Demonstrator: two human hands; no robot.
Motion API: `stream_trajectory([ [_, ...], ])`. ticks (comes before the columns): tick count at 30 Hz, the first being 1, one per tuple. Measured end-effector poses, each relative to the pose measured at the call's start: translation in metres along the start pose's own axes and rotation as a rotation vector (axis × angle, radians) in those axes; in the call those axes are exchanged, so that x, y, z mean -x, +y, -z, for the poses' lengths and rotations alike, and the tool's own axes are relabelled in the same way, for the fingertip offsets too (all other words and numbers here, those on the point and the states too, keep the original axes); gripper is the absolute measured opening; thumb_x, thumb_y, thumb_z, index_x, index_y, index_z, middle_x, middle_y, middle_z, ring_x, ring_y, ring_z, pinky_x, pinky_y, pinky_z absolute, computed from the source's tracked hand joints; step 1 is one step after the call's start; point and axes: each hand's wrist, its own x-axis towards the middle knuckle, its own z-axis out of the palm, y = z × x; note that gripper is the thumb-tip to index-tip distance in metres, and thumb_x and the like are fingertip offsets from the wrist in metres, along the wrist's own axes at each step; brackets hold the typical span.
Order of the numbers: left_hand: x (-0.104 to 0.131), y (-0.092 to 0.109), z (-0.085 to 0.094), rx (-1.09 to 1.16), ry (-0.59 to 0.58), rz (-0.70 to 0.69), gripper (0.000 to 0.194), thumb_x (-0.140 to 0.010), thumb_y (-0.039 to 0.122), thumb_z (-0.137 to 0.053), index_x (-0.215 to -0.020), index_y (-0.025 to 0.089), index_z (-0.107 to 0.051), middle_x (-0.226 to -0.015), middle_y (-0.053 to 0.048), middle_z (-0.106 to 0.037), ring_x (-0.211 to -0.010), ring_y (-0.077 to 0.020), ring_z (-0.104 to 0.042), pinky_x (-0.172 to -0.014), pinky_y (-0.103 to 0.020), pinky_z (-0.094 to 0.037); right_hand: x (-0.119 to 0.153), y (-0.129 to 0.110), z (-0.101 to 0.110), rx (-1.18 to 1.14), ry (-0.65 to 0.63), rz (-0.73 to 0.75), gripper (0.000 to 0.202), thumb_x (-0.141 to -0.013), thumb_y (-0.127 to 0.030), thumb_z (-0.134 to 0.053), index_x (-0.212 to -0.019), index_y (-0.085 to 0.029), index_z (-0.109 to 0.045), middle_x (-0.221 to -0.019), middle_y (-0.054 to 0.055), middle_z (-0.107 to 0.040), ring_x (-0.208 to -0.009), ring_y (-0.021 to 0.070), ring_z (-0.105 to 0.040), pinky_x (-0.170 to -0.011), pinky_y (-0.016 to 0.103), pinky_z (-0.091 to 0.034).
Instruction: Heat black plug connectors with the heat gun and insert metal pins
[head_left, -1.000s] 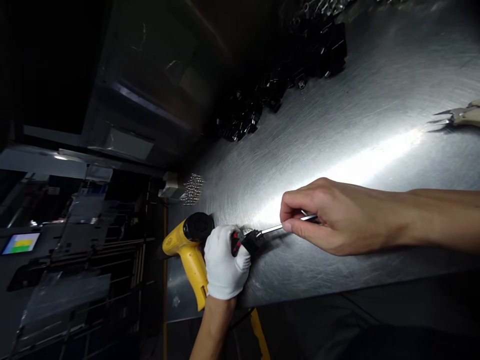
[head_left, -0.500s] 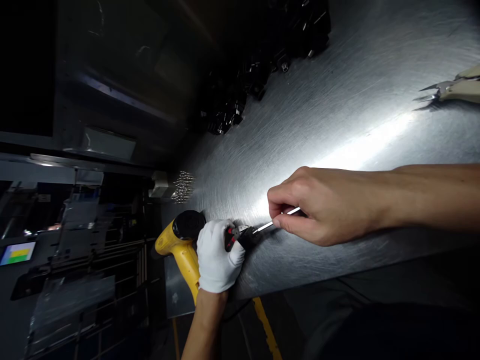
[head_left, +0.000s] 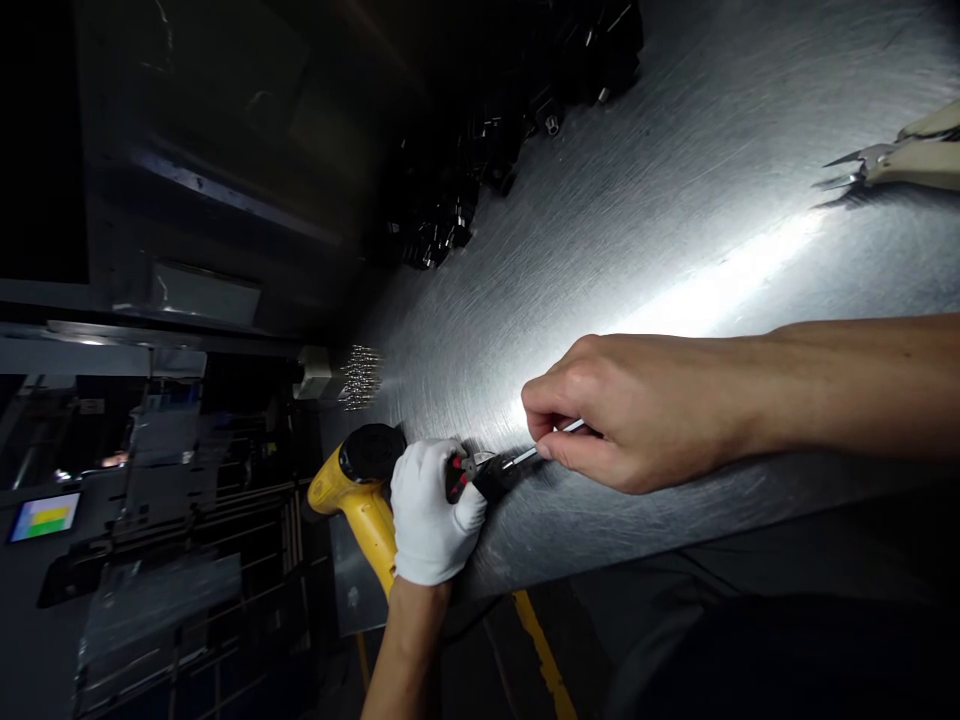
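My gloved left hand [head_left: 433, 520] grips a black fitting [head_left: 491, 480] near the counter's [head_left: 637, 530] front edge; my right hand [head_left: 630, 410] pinches a slim metal shaft [head_left: 525, 456], tip meeting it, seating unclear.

Gloved left hand [head_left: 435, 515] grips black part [head_left: 493, 480]; bare right hand [head_left: 600, 415] pinches thin metal rod [head_left: 523, 457], tip at the part. Yellow heat gun [head_left: 367, 515] left, pliers [head_left: 900, 163] far right on surface [head_left: 600, 250].

ok so pliers [head_left: 892, 163] on the bench [head_left: 600, 525], upper right; pile of parts [head_left: 480, 150] up top centre; cluster of small bits [head_left: 361, 377] left of centre, heat gun [head_left: 367, 515] below; small part [head_left: 491, 479] in left hand [head_left: 433, 515], right of the gun; screen [head_left: 45, 517] lower left
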Motion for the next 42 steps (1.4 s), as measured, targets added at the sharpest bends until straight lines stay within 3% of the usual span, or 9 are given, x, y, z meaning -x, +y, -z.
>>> stream_trajectory([
  [23, -0.003, 0.014, 0.002, -0.043, -0.033, 0.105, 0.025, -0.096, 0.043, -0.054, -0.094, 0.02, -0.062, -0.082, -0.003, -0.057, -0.077, -0.0203, -0.055, -0.068, -0.031, -0.04, -0.001, 0.001, -0.006, 0.077, 0.041, -0.075, 0.02, -0.089, -0.015, -0.053, -0.078, -0.017, -0.07, -0.067, 0.002, -0.067, -0.057, 0.0129, -0.058, -0.05, 0.027, -0.04],
  [42, -0.004, 0.024, -0.001, -0.091, -0.012, 0.22, 0.025, -0.097, 0.043, -0.053, -0.085, 0.021, -0.055, -0.076, -0.001, -0.05, -0.072, -0.0189, -0.05, -0.066, -0.031, -0.036, 0.001, 0.003, -0.009, 0.051, 0.099, -0.113, 0.018, -0.093, -0.017, -0.054, -0.082, -0.015, -0.069, -0.072, 0.003, -0.071, -0.059, 0.0132, -0.062, -0.052, 0.027, -0.04],
])
